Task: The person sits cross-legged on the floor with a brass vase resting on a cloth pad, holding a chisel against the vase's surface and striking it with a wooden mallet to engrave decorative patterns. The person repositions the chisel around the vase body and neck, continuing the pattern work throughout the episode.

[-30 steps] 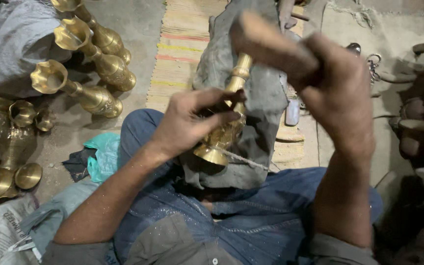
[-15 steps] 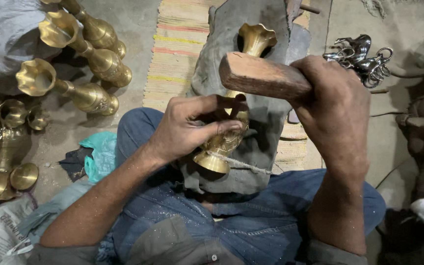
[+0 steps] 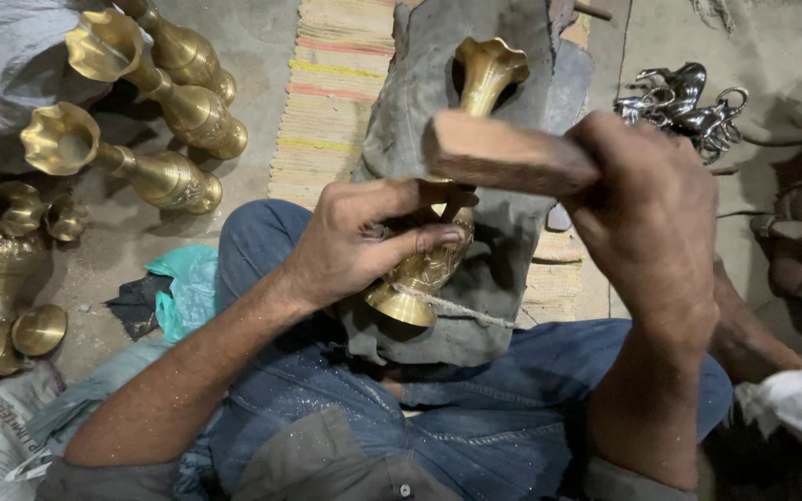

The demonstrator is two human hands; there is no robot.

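A brass vase (image 3: 487, 74) with a fluted mouth lies on a grey cloth-covered block (image 3: 438, 111) between my knees. My left hand (image 3: 364, 243) wraps around the vase's engraved lower body, fingers pressed on it; I cannot tell if a small tool is pinched there. The vase's round foot (image 3: 403, 304) points toward me, with a string across it. My right hand (image 3: 647, 218) grips a wooden mallet (image 3: 503, 156) held just above the vase's middle.
Several finished brass vases (image 3: 155, 176) lie on the floor at the left, with smaller brass pieces (image 3: 11, 329) near them. A striped mat (image 3: 331, 93) runs behind the block. A bunch of shiny metal tools (image 3: 684, 102) lies at the upper right. Teal cloth (image 3: 183, 283) sits by my left knee.
The mallet has come down from high over the block to just above the vase's body. My left hand kept its grip on the vase. The view shifted, showing more of the vase's mouth.
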